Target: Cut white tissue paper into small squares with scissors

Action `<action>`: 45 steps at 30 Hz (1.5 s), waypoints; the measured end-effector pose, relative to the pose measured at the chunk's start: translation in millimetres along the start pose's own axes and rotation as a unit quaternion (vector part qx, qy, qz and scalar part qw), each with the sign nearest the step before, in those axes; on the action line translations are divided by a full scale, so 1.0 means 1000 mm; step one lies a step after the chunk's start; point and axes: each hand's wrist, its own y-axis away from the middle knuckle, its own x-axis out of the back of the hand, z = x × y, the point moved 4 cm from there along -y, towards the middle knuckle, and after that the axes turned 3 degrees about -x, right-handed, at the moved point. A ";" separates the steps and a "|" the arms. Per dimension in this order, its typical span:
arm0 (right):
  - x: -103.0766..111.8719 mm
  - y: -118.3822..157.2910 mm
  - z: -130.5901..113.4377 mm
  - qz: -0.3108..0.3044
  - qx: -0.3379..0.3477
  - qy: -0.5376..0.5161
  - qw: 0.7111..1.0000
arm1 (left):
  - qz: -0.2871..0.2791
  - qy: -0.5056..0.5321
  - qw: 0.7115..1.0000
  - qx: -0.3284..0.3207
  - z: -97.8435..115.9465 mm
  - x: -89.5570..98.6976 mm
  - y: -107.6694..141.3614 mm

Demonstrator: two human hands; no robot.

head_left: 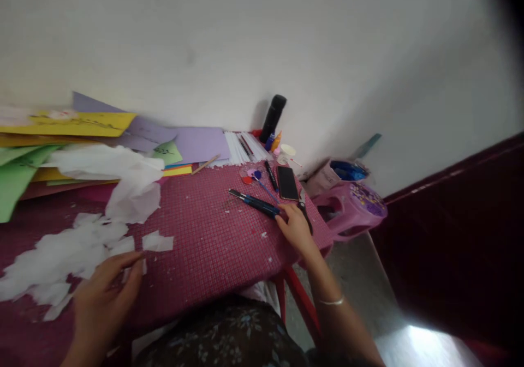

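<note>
My left hand (108, 296) is at the lower left, over the table, with thumb and index finger brought together. A small piece of white tissue paper (127, 273) shows at these fingers. Beside the hand lie a loose pile of torn tissue pieces (61, 252) and a separate piece (158, 241). My right hand (298, 229) is at the table's right side, its thumb and fingertips around the near end of a black and blue utility knife (257, 204). The knife lies slanted on the table. Close by are scissors (305, 211) and a thin blue stick (268, 191).
Coloured paper sheets (85, 124) and crumpled tissue (135, 179) cover the table's back left. A phone (287, 182), a black marker (271, 176), a pencil (205, 164), white strips (237, 149) and a black bottle (273, 117) stand or lie farther back. A pink stool (347, 211) is at right.
</note>
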 end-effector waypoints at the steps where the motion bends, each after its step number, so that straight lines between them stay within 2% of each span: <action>1: -0.006 -0.007 -0.009 -0.016 0.025 0.003 1.000 | 0.018 -0.012 1.000 0.000 0.006 0.001 -0.002; 4: -0.023 -0.028 -0.029 -0.057 0.082 0.016 0.995 | 0.041 -0.017 0.998 -0.037 0.029 0.004 -0.011; 7: -0.034 -0.047 -0.042 -0.083 0.117 0.025 0.989 | 0.033 0.011 0.998 -0.058 0.048 0.006 -0.024; 10: -0.042 -0.060 -0.057 -0.109 0.151 0.022 0.982 | 0.001 0.050 0.998 -0.045 0.057 0.004 -0.045; 13: -0.051 -0.067 -0.080 -0.132 0.181 0.009 0.975 | -0.053 0.089 0.994 -0.035 0.061 -0.011 -0.079; 16: -0.060 -0.068 -0.100 -0.132 0.192 -0.010 0.972 | -0.112 0.086 0.990 -0.027 0.059 -0.038 -0.125; 19: -0.067 -0.068 -0.106 -0.124 0.192 -0.043 0.973 | -0.173 0.005 0.985 -0.008 0.048 -0.073 -0.176; 24: -0.071 -0.071 -0.099 -0.134 0.185 -0.100 0.969 | -0.186 -0.074 0.979 0.024 0.025 -0.134 -0.255; 27: -0.071 -0.075 -0.096 -0.143 0.184 -0.111 0.966 | -0.192 -0.116 0.973 0.043 0.020 -0.170 -0.285; 30: -0.069 -0.078 -0.095 -0.158 0.188 -0.122 0.962 | -0.216 -0.158 0.962 0.056 0.020 -0.193 -0.293; 32: -0.068 -0.079 -0.095 -0.168 0.193 -0.129 0.958 | -0.233 -0.183 0.953 0.061 0.020 -0.200 -0.290; 36: -0.066 -0.078 -0.095 -0.168 0.204 -0.128 0.956 | -0.256 -0.205 0.943 0.051 0.028 -0.197 -0.274; 39: -0.067 -0.077 -0.095 -0.158 0.203 -0.113 0.960 | -0.280 -0.196 0.940 0.016 0.046 -0.195 -0.257; 45: -0.068 -0.076 -0.096 -0.161 0.203 -0.093 0.961 | -0.351 -0.159 0.921 -0.058 0.082 -0.205 -0.229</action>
